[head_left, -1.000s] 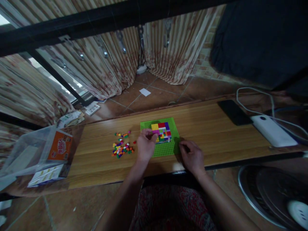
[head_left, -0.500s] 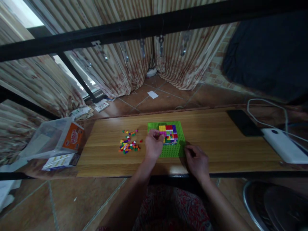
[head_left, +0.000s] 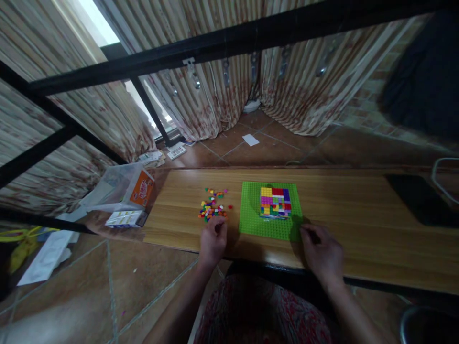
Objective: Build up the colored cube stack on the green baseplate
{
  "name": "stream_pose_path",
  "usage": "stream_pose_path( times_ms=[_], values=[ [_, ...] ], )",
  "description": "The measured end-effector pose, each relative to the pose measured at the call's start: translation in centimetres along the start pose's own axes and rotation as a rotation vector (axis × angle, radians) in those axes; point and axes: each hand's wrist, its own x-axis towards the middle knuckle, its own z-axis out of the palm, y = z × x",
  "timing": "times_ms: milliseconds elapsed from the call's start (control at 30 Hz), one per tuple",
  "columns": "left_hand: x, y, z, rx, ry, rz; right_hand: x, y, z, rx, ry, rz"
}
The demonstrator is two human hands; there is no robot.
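A square block of small building bricks point(head_left: 275, 202), with yellow, red, purple and pink on top, stands on a green studded baseplate point(head_left: 251, 215). My left hand point(head_left: 214, 239) is at the near edge of a loose pile of tiny bricks point(head_left: 211, 210). Its fingers are curled together, and whatever may be between them is hidden. Curled at the baseplate's near right corner, my right hand point(head_left: 322, 246) has thumb and forefinger closed at the edge.
The wooden table point(head_left: 347, 215) carries a dark flat tablet-like object point(head_left: 419, 198) on the right. Past its left end are a clear plastic bin point(head_left: 118, 184) with an orange label and a small box point(head_left: 125, 219). A black metal bar point(head_left: 222, 43) crosses above.
My left hand has left the brick block and moved left to the loose pile. My right hand remains by the baseplate edge. The camera view has turned left.
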Motion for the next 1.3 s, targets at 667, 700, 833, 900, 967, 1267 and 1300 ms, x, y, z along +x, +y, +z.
stream_pose_path(
  times_ms=[667, 700, 833, 900, 967, 1267, 1300],
  values=[
    [3.2, -1.0, -0.6, 0.589, -0.153, 0.348, 0.1, -0.1, 0.1, 0.047, -0.019, 0.017],
    [3.3, -1.0, -0.7, 0.583, -0.150, 0.358, 0.1, -0.1, 0.1, 0.053, -0.018, 0.017],
    [3.2, 0.4, -0.2, 0.496, -0.122, 0.360, 0.2, -0.3, 0.1, 0.064, -0.022, 0.019],
    [2.9, 1.5, 0.5, 0.399, -0.145, 0.331, 0.2, -0.4, 0.1, 0.076, -0.029, 0.023],
    [2.6, 2.6, 1.4, 0.273, -0.193, 0.290, 0.2, -0.5, 0.1, 0.084, -0.028, 0.018],
    [2.9, 5.9, 5.5, -0.390, -0.233, -0.002, 0.3, -0.8, 0.1, 0.066, -0.021, 0.006],
    [3.1, 6.3, 5.7, -0.432, -0.234, -0.022, 0.3, -0.7, 0.1, 0.064, -0.021, 0.004]
  ],
)
